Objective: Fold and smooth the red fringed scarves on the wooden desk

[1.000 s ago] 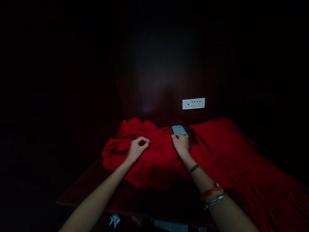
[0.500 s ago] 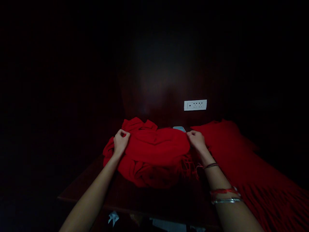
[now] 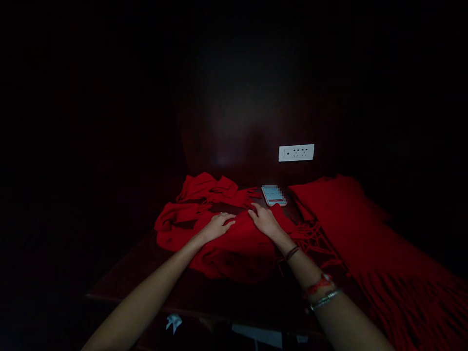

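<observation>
A crumpled red fringed scarf (image 3: 219, 243) lies heaped on a dark wooden table (image 3: 153, 282). My left hand (image 3: 218, 226) rests flat on the top of the heap, fingers stretched out. My right hand (image 3: 264, 220) lies flat beside it on the same cloth, fingers also extended, with bracelets on that wrist. Both hands press the fabric near its middle. A white phone (image 3: 274, 195) with a lit screen lies on the table just beyond my right hand.
Another red fringed cloth (image 3: 351, 229) spreads over the right side and runs toward the near right corner. A white socket strip (image 3: 296, 152) sits on the dark back panel. Pale scraps (image 3: 173, 321) show below the table's front edge. The surroundings are very dark.
Half a second ago both hands gripped the scarf's ends wide apart and lifted a fold. Now they have come together at the middle, laid flat, and the phone is uncovered again.
</observation>
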A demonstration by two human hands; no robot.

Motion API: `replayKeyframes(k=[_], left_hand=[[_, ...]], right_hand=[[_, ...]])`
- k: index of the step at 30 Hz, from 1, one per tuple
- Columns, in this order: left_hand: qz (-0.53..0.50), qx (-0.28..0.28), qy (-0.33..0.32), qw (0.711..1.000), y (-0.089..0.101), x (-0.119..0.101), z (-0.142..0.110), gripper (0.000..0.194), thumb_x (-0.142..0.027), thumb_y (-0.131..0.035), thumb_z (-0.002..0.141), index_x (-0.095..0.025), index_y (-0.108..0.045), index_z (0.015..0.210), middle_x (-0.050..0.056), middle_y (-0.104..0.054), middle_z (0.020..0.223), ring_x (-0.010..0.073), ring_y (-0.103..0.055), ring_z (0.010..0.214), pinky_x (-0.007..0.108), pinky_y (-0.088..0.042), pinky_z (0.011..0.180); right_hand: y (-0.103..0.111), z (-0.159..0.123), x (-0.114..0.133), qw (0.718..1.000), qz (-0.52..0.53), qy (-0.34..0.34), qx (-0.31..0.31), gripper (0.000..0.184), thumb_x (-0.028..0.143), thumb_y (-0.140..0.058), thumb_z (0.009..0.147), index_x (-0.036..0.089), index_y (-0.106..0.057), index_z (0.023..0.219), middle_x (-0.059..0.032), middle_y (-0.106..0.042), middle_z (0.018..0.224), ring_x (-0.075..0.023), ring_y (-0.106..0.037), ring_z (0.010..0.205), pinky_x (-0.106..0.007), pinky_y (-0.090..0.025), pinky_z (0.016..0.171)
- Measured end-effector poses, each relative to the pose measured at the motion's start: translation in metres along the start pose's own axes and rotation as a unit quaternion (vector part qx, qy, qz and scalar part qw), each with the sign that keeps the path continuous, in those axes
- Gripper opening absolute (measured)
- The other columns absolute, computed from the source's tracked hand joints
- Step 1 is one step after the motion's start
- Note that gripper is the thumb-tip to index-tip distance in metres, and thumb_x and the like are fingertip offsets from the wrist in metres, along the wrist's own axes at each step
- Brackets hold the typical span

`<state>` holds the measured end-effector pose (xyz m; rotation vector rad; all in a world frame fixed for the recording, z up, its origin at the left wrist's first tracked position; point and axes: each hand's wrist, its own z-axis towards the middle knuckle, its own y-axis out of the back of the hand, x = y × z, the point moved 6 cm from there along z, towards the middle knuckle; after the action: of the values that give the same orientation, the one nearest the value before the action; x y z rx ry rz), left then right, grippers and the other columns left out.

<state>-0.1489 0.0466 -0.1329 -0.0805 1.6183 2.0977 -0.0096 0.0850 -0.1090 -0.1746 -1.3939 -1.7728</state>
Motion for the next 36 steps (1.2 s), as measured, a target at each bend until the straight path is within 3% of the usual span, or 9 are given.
replayKeyframes(k=[4, 7, 11, 16, 21, 28, 31, 34, 36], left_hand=[[-0.027, 0.036, -0.119, 0.992, 0.005, -0.02, -0.008, 0.019, -0.028, -0.051, 0.074, -0.017, -0.06, 0.086, 0.004, -0.058, 0.091, 0.0141, -0.051, 0.086, 0.025, -0.037, 0.081], [-0.039, 0.059, -0.139, 0.988, 0.005, -0.025, -0.011, 0.015, -0.029, -0.051, 0.073, -0.017, -0.06, 0.074, 0.004, -0.057, 0.094, 0.015, -0.049, 0.09, 0.027, -0.035, 0.083], [-0.091, -0.019, -0.085, 0.992, 0.008, -0.012, -0.006, 0.025, -0.029, -0.037, 0.081, -0.017, -0.056, 0.07, 0.005, -0.05, 0.109, 0.015, -0.045, 0.101, 0.028, -0.031, 0.088], [-0.14, -0.152, -0.032, 0.978, 0.026, -0.001, -0.008, 0.028, -0.031, -0.048, 0.075, -0.018, -0.043, 0.099, 0.003, -0.055, 0.095, 0.0134, -0.051, 0.086, 0.026, -0.039, 0.079], [0.007, -0.196, -0.073, 0.978, 0.046, -0.02, -0.018, 0.034, -0.039, -0.054, 0.07, -0.018, -0.051, 0.096, 0.005, -0.056, 0.094, 0.0185, -0.05, 0.089, 0.029, -0.036, 0.081], [0.007, -0.153, -0.077, 0.985, 0.033, -0.027, -0.013, 0.021, -0.035, -0.045, 0.077, -0.017, -0.056, 0.077, 0.002, -0.059, 0.076, 0.0146, -0.053, 0.074, 0.024, -0.039, 0.071], [-0.038, -0.232, -0.003, 0.972, 0.048, -0.003, -0.013, 0.021, -0.034, -0.044, 0.076, -0.017, -0.055, 0.069, 0.001, -0.058, 0.072, 0.0134, -0.052, 0.07, 0.022, -0.038, 0.068], [-0.077, -0.377, 0.134, 0.913, 0.074, 0.035, -0.024, 0.021, -0.035, -0.045, 0.073, -0.017, -0.053, 0.068, 0.0, -0.056, 0.069, 0.0136, -0.051, 0.067, 0.022, -0.038, 0.065], [-0.092, -0.407, 0.194, 0.888, 0.08, 0.052, -0.029, 0.02, -0.034, -0.043, 0.073, -0.016, -0.051, 0.068, 0.0, -0.054, 0.066, 0.0136, -0.05, 0.065, 0.023, -0.039, 0.063]], right_hand=[[-0.012, -0.005, -0.008, 0.993, 0.018, -0.022, 0.116, 0.033, 0.038, -0.048, 0.074, 0.013, -0.059, 0.093, -0.0056, -0.063, 0.082, -0.0148, -0.057, 0.075, -0.021, -0.04, 0.063], [-0.015, -0.009, -0.008, 0.984, -0.037, 0.0, 0.171, 0.021, 0.035, -0.058, 0.065, 0.016, -0.062, 0.074, -0.0032, -0.062, 0.07, -0.0152, -0.055, 0.068, -0.021, -0.037, 0.058], [0.002, -0.01, 0.01, 0.995, -0.014, 0.096, 0.022, 0.006, 0.017, -0.053, 0.068, 0.017, -0.058, 0.072, -0.0025, -0.058, 0.072, -0.0131, -0.051, 0.071, -0.021, -0.036, 0.065], [0.026, -0.021, 0.036, 0.958, 0.082, 0.243, -0.128, 0.014, 0.005, -0.041, 0.069, 0.016, -0.049, 0.072, -0.0026, -0.05, 0.075, -0.0126, -0.046, 0.074, -0.021, -0.035, 0.069], [0.028, -0.025, 0.044, 0.947, 0.084, 0.288, -0.118, 0.011, 0.007, -0.042, 0.068, 0.017, -0.045, 0.07, -0.002, -0.048, 0.076, -0.0126, -0.044, 0.074, -0.022, -0.034, 0.069], [0.001, -0.015, 0.028, 0.974, 0.041, 0.223, -0.019, 0.012, 0.021, -0.052, 0.072, 0.017, -0.045, 0.063, 0.0011, -0.048, 0.063, -0.0099, -0.043, 0.059, -0.02, -0.032, 0.057], [0.009, -0.01, 0.019, 0.979, 0.005, 0.203, -0.031, 0.01, 0.016, -0.05, 0.073, 0.016, -0.045, 0.064, 0.001, -0.048, 0.061, -0.01, -0.044, 0.058, -0.02, -0.032, 0.056], [0.033, -0.006, 0.009, 0.98, -0.028, 0.162, -0.11, 0.009, 0.016, -0.046, 0.076, 0.016, -0.046, 0.067, -0.0014, -0.051, 0.064, -0.0114, -0.047, 0.061, -0.021, -0.033, 0.059], [0.043, -0.004, 0.002, 0.981, -0.051, 0.122, -0.143, 0.007, 0.016, -0.044, 0.077, 0.015, -0.047, 0.071, -0.0035, -0.053, 0.067, -0.0123, -0.049, 0.064, -0.021, -0.034, 0.061]])
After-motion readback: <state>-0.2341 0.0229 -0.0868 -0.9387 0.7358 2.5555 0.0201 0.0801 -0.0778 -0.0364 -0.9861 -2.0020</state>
